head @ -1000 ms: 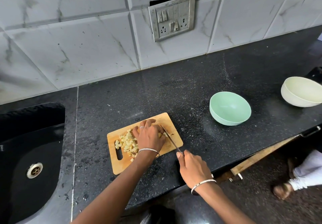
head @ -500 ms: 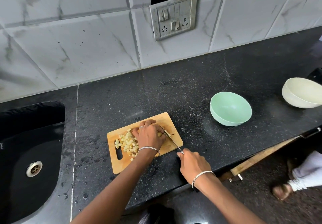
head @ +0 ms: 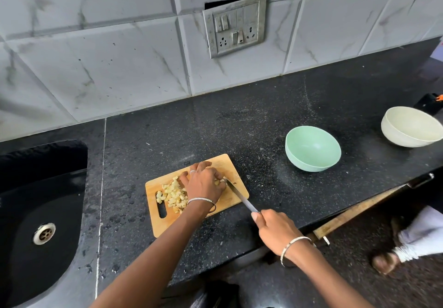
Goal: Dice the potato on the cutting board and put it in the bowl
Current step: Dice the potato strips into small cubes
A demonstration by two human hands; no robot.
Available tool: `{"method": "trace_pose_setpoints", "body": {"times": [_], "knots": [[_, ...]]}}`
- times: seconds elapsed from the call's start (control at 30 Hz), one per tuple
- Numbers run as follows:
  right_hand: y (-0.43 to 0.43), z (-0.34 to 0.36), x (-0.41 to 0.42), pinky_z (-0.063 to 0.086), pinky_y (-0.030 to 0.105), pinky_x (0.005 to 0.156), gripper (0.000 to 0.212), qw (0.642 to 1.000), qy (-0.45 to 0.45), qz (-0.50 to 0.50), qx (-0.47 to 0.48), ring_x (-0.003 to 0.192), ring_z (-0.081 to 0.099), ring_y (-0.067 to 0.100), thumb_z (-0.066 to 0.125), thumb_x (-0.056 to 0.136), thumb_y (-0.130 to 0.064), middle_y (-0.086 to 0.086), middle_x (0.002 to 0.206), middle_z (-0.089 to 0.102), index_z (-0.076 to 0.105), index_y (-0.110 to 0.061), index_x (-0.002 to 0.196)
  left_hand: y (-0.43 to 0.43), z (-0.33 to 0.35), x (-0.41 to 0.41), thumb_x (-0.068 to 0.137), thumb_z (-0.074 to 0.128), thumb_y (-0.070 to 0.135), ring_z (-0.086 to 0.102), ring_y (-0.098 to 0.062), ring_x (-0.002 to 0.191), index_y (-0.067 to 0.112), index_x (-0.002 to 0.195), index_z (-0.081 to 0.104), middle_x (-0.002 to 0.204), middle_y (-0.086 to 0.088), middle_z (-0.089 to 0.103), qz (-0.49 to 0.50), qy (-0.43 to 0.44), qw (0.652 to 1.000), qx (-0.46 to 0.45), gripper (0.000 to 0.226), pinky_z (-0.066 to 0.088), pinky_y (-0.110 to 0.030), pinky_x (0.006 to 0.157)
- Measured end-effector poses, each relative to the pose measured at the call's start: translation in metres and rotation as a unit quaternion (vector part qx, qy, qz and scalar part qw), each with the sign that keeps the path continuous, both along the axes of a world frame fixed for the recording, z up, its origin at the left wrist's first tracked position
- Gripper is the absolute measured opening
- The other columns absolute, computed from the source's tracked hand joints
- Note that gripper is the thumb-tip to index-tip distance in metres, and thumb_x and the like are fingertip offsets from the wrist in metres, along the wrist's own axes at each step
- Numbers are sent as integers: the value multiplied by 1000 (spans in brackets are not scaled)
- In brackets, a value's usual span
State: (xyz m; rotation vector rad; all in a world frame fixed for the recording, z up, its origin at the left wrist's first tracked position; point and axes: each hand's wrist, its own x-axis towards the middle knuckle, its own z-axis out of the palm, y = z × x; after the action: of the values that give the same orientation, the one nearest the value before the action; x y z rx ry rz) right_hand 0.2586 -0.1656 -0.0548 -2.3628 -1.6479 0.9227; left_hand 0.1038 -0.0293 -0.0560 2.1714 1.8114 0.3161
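Knife (head: 239,196) eased back; left hand (head: 203,184) mostly covers remaining potato (head: 217,182).

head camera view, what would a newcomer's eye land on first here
Most likely the wooden cutting board at the front of the black counter, a pale pile of diced potato on its left half, the left hand lying over its middle, and the right hand gripping a knife whose blade lies beside that hand. Next, the empty mint green bowl to the board's right and the cream bowl further right stand out against it.
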Motion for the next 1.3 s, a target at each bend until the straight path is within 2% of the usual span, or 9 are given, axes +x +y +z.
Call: {"method": "trace_pose_setpoints", "body": {"times": [0.2, 0.3, 0.43, 0.67, 0.8, 1.03, 1.17, 1.3], "knots": [[-3, 13, 3, 38, 38, 71, 40, 998, 16, -42, 51, 96, 58, 36, 26, 102, -48, 12, 95, 63, 47, -21, 82, -1, 5, -1, 79, 63, 36, 34, -20, 132, 44, 104, 66, 138, 12, 47, -51, 6, 999, -7, 26, 22, -48, 101], [0, 11, -5, 40, 40, 76, 38, 998, 21, -51, 38, 101, 59, 38, 26, 103, -47, 14, 101, 64, 46, -21, 85, -1, 5, 1, 81, 64, 40, 34, -19, 133, 44, 97, 69, 139, 13, 46, -72, 31, 997, 3, 17, 21, -47, 101], [1, 3, -11, 37, 39, 72, 37, 998, 19, -56, 32, 101, 60, 38, 25, 103, -47, 15, 104, 64, 46, -21, 87, -2, 3, 4, 82, 67, 40, 35, -17, 132, 38, 90, 70, 137, 13, 48, -66, 27, 997, 23, 9, 21, -45, 101], [-2, -2, -25, 37, 38, 68, 36, 998, 16, -38, 39, 99, 61, 37, 24, 103, -47, 11, 100, 65, 44, -22, 87, -5, -3, 4, 77, 74, 41, 36, -15, 127, 35, 84, 72, 132, 15, 52, -34, -23, 999, 16, 10, 20, -40, 96], [-1, -1, -25, 39, 39, 67, 36, 998, 13, -37, 41, 96, 62, 37, 26, 103, -47, 11, 97, 65, 45, -21, 87, -3, -3, 1, 75, 74, 45, 35, -13, 128, 36, 87, 73, 132, 17, 51, -46, -5, 999, 14, 15, 19, -40, 97], [1, -3, -27, 40, 39, 66, 38, 999, 20, -28, 42, 95, 62, 38, 28, 102, -47, 11, 98, 65, 51, -20, 91, -1, 5, 4, 76, 76, 30, 33, -13, 129, 36, 82, 75, 132, 17, 54, -45, -8, 999, -10, 9, 21, -42, 98], [2, -1, -34, 38, 37, 67, 39, 997, -59, -18, 51, 102, 63, 34, 27, 104, -44, 9, 107, 66, 53, -17, 109, 1, 5, 6, 75, 76, 25, 34, -14, 129, 34, 78, 76, 132, 16, 55, -37, -6, 999, -12, 10, 23, -42, 99], [-1, -2, -37, 41, 36, 66, 35, 990, -129, 15, 55, 103, 66, 30, 25, 105, -42, 7, 109, 67, 48, -17, 115, 4, 4, 4, 77, 67, 27, 36, -19, 131, 31, 77, 75, 134, 14, 55, -23, 15, 1000, 0, 9, 24, -43, 98]]}}
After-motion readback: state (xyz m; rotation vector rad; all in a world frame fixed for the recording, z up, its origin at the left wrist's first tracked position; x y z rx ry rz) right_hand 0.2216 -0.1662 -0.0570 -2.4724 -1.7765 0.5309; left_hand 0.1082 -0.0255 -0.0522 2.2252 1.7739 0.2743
